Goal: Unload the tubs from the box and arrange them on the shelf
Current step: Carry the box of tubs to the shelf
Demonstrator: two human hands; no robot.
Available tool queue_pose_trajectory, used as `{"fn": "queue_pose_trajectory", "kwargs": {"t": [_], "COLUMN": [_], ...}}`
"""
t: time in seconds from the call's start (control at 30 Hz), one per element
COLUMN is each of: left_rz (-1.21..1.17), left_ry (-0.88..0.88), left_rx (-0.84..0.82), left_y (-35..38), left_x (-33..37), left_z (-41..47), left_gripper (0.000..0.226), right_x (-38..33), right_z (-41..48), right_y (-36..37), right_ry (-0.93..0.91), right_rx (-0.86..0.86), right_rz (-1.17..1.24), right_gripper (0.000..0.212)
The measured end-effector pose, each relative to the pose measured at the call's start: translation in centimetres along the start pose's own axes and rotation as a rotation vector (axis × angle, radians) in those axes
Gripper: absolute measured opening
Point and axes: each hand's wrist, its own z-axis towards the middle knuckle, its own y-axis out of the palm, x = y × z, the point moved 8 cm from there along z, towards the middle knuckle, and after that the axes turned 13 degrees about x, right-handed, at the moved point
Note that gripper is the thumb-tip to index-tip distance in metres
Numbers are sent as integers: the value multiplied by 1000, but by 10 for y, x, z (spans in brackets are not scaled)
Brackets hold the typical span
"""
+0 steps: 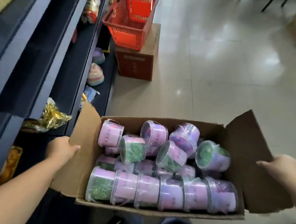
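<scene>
- Gripping box (147,211) flaps: left hand (62,148), right hand (281,169), one each side.
- Tubs (147,191) heaped between both grips, mostly on their sides.
- Shelf (36,55) just beyond left grip; probably nearer that hand.

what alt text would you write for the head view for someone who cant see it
Seen from above, a person's left hand and right hand grip the side flaps of an open cardboard box packed with pink and purple tubs beside dark blue shelves. A red basket sits on a brown carton farther along.
</scene>
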Motion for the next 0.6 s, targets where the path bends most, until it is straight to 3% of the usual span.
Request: {"fn": "queue_pose_trajectory", "kwargs": {"t": [0.3, 0.43, 0.5, 0.6], "left_rz": [-125, -254, -272, -194], "left_ry": [-152, -210, -156, -77], "left_rx": [-103, 149, 264, 143], "left_y": [68, 55, 40, 56], "left_x": [-14, -27, -39, -50], "left_z": [28, 26, 25, 16], "left_gripper": [33, 49, 51, 44], "right_x": [-45, -46, -47, -49], "right_z": [8, 2, 7, 14], "right_y": [62, 113, 116, 115], "right_ry": [15, 9, 3, 5], "right_rx": [-20, -47, -36, -43], "right_rz": [-33, -73, -70, -58], "right_gripper": [30, 32, 33, 29]}}
